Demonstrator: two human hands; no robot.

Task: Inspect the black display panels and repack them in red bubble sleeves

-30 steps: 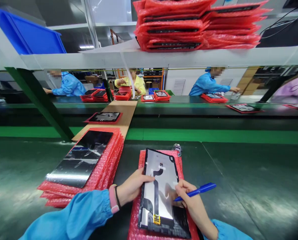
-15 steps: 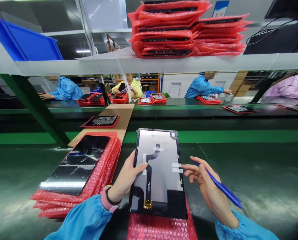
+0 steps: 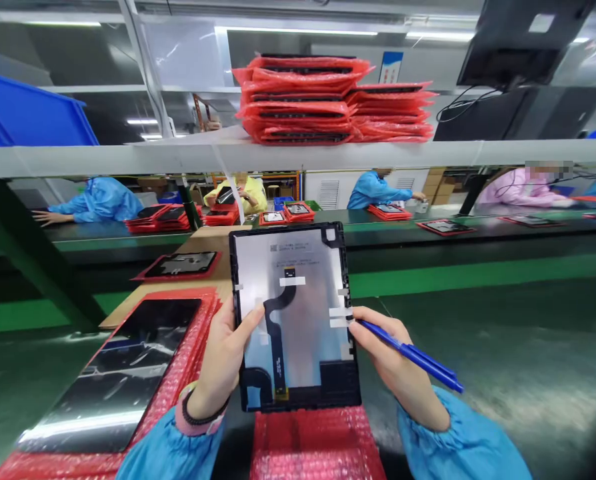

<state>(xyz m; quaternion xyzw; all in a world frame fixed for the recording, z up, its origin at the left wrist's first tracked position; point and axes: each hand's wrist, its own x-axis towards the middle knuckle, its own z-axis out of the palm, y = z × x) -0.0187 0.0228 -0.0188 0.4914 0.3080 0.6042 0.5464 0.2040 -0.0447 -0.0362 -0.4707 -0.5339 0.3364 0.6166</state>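
Observation:
My left hand (image 3: 228, 350) grips the left edge of a tablet screen panel (image 3: 305, 320), thumb on its back. The panel is tilted up, its silvery back towards me, with a dark flex cable (image 3: 277, 347) and white tape strips (image 3: 341, 318) near the right edge. My right hand (image 3: 398, 360) is closed around a blue pen (image 3: 418, 357), with its fingertips at the panel's right edge by the strips. Under the panel lies a red bubble-wrap bag (image 3: 318, 447). To the left, a dark glossy panel (image 3: 113, 373) rests on a pile of red bubble-wrap bags (image 3: 178, 393).
Another panel (image 3: 181, 265) lies on a cardboard sheet (image 3: 133, 300) at the back left. Overhead, a shelf (image 3: 178, 159) bears stacked red-wrapped panels (image 3: 298, 103) and a blue bin (image 3: 33, 110). Several co-workers sit across the line, including a person in yellow (image 3: 253, 193).
The panel has been raised and tipped more upright towards me. My right hand has closed in from beside the panel to touch its right edge. The view has tilted up.

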